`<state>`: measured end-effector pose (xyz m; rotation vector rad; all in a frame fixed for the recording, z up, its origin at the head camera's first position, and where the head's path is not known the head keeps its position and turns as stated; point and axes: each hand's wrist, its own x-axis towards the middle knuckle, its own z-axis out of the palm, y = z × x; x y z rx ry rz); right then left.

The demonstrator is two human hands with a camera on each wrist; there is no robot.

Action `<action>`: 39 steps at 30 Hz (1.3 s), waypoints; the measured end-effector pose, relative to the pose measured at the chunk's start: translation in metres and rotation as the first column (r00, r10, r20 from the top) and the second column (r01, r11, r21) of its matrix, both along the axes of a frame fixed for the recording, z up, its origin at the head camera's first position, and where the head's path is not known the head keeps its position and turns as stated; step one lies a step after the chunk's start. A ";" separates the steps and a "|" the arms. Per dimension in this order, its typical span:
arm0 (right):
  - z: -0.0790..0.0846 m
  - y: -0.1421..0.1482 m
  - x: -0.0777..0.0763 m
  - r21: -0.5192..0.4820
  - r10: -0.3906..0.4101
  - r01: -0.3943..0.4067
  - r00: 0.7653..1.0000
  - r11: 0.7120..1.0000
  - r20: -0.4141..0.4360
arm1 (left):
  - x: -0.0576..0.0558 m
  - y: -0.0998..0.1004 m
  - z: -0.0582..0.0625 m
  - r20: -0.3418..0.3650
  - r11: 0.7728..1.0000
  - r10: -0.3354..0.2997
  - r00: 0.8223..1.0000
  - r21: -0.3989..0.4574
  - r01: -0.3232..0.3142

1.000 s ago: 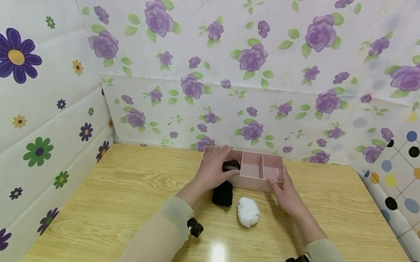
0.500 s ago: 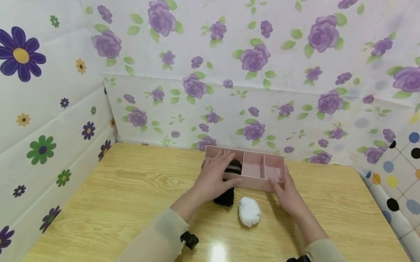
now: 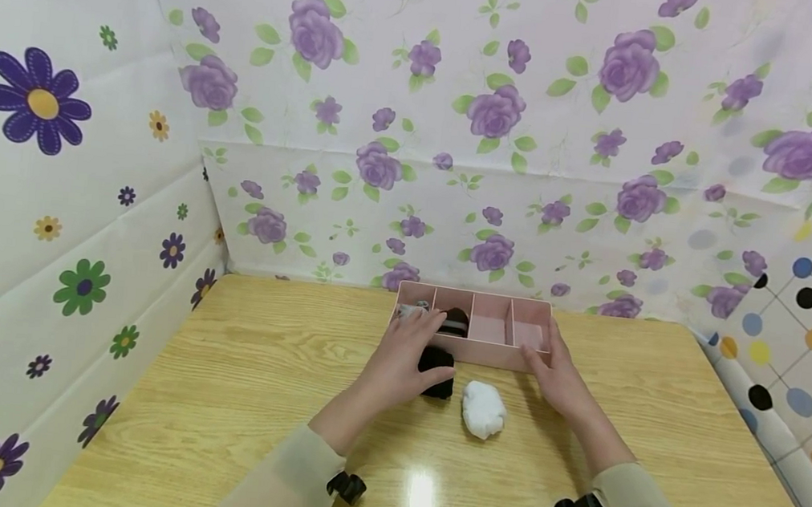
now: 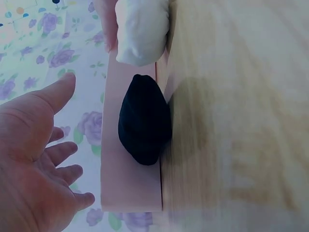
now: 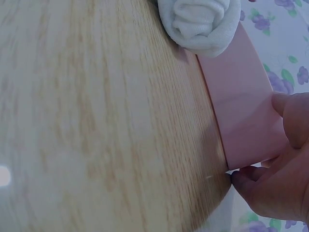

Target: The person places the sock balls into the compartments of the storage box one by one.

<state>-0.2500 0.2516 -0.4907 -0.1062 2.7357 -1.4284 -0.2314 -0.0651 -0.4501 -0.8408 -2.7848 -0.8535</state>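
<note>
A pink storage box (image 3: pixel 490 354) with several compartments stands at the back of the table. My right hand (image 3: pixel 560 384) grips its right end, thumb at the front and fingers round the corner. My left hand (image 3: pixel 400 362) hovers at the box's front left with fingers extended and nothing held, as the left wrist view also shows. A grey patterned bundle (image 3: pixel 411 310) lies in the leftmost compartment, partly behind the left fingers. A dark rolled sock with a grey stripe (image 3: pixel 455 322) fills the second. In front of the box sit a black rolled sock (image 4: pixel 145 121) and a white rolled sock (image 5: pixel 200 24).
The light wooden table (image 3: pixel 259 353) ends at a back wall covered in purple-flowered cloth (image 3: pixel 377 166). Patterned cloth also hangs along both sides. A small black camera is strapped to each wrist.
My left hand has drawn back from over the left compartments toward the front, uncovering the grey bundle and more of the striped sock. My right hand stays on the box's right end.
</note>
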 end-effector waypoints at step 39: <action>0.005 -0.002 0.003 -0.024 0.002 -0.001 1.000 1.000 0.023 | 0.031 -0.011 -0.027 -0.057 0.986 -0.044 0.997 -0.161 0.034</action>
